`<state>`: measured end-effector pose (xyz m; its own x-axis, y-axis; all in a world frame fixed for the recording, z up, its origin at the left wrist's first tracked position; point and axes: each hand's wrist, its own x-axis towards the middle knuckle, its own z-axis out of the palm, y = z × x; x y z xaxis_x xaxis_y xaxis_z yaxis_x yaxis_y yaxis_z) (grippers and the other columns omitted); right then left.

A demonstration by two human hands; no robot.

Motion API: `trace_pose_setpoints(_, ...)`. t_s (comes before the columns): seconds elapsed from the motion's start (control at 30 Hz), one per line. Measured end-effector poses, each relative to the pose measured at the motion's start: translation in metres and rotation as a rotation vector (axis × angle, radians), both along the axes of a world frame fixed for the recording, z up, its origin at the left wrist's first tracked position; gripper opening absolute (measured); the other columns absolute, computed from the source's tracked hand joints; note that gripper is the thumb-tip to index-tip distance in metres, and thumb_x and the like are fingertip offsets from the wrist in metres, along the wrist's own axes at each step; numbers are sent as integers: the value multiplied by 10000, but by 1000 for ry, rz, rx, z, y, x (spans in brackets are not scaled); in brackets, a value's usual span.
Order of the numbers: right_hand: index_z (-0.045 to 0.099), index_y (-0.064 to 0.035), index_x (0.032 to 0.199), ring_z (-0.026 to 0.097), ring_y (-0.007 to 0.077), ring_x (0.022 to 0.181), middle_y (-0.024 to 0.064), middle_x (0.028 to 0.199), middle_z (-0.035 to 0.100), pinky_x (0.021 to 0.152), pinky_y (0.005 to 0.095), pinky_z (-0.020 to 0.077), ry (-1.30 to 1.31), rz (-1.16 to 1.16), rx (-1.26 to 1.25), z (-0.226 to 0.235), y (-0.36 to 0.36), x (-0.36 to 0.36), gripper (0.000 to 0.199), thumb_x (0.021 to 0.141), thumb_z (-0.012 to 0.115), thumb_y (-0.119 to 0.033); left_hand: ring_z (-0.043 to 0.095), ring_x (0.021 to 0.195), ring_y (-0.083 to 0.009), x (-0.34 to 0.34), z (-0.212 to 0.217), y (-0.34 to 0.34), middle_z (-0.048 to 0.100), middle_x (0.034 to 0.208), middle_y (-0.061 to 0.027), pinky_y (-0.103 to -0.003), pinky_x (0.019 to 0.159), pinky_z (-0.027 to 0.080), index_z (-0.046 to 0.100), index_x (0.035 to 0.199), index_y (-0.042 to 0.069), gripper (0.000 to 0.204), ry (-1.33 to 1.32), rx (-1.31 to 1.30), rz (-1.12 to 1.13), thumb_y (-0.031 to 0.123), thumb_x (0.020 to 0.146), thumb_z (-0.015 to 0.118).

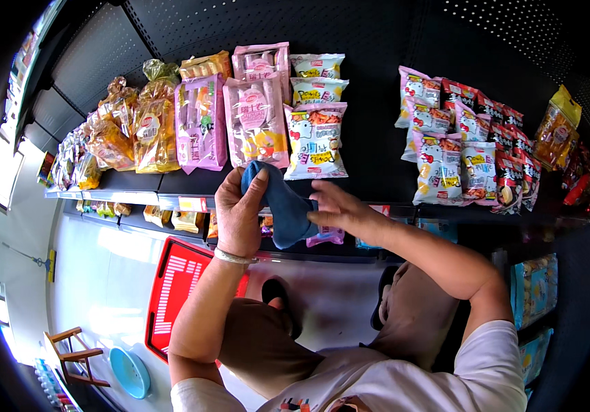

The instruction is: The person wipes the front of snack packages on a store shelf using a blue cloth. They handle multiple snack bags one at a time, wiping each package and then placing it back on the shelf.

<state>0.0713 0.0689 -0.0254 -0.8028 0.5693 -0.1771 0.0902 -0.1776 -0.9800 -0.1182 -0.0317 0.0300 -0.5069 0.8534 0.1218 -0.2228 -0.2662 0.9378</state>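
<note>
My left hand [240,209] is raised in front of a black shop shelf [137,182] and grips the top of a blue cloth [282,204]. My right hand [339,211] touches the cloth's right side with fingers spread. Just behind the cloth stand a pink snack bag [257,120] and a white snack bag with red print [315,141]. A silver bracelet [233,257] circles my left wrist.
More snack bags fill the shelf: yellow and purple ones [171,123] at left, pink and red ones [459,137] at right. A red shopping basket [175,295] sits on the floor by my feet. A small wooden stool [72,350] and a blue dish [129,373] lie lower left.
</note>
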Motion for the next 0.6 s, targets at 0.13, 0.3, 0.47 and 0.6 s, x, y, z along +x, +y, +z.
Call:
trace_pose_setpoints(0.13,285,44,1458,458,385,1297,268,1415,420,1088,448,380,70,59,791,25,-15,-9,1077,733,799,-564,646,776,-70,4,-3,-4,681,878,-18,-218,677,547,644,1036,24,183,-63,-51,52,182,949,672)
trace_pose_setpoints(0.3,351,-2,1413,578,382,1135,235,1238,553,979,406,448,119,-53,836,20,-38,-21,843,784,803,-334,655,773,-79,18,0,-3,667,870,-7,-233,664,576,618,975,46,155,-171,-66,-24,193,954,664)
trace_pose_setpoints(0.47,503,-2,1243,672,364,974,214,1026,662,859,402,507,143,-110,609,5,-12,-19,466,802,655,-22,663,796,-101,6,-2,-8,679,894,-19,-252,696,561,631,979,68,121,-18,-75,-38,187,966,638)
trace_pose_setpoints(0.6,633,38,1035,624,161,889,113,916,676,839,315,484,54,-114,382,11,6,-5,202,848,640,-38,638,790,-101,-24,-11,-13,674,891,-20,-243,759,526,617,964,60,38,-5,-32,18,93,948,625)
